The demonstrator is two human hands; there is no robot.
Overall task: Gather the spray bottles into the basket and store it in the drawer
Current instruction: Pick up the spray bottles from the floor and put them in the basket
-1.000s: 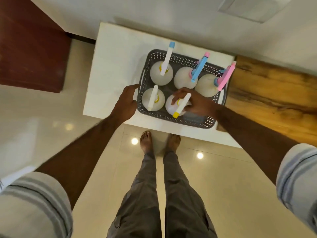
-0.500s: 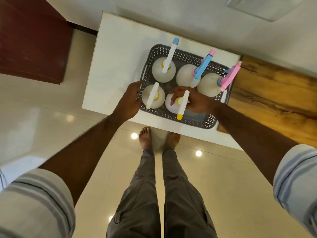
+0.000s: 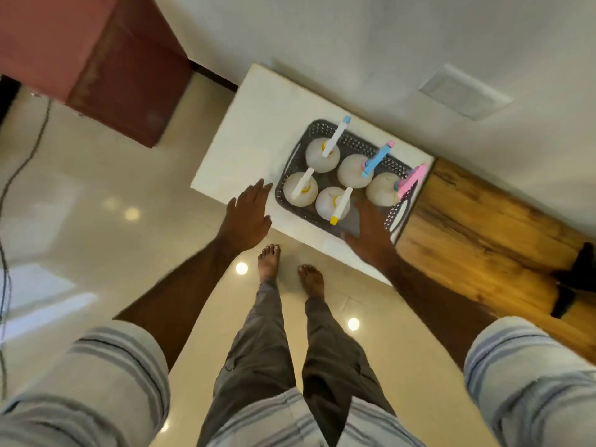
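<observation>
A dark grey perforated basket [image 3: 358,144] stands on a white table [image 3: 258,140]. Several white spray bottles stand upright in it: one with a blue-tipped head [image 3: 322,154], one with a blue and pink head [image 3: 353,171], one with a pink head [image 3: 383,188], one with a white head [image 3: 298,190], and one with a yellow-tipped head [image 3: 332,203]. My left hand [image 3: 248,214] hovers open just left of the basket, fingers spread, apart from its wall. My right hand [image 3: 371,229] lies flat and open over the basket's near right corner, beside the yellow-tipped bottle.
A wooden surface [image 3: 483,237] adjoins the table on the right, with a dark object [image 3: 577,275] on it. A red-brown cabinet [image 3: 113,75] stands at the far left. A cable [image 3: 19,162] runs down the left edge. My bare feet stand on glossy tiles before the table.
My left hand has come off the basket's left wall and drawn back. My right hand has let go of the yellow-tipped bottle and shifted to the near right corner. The view has swung.
</observation>
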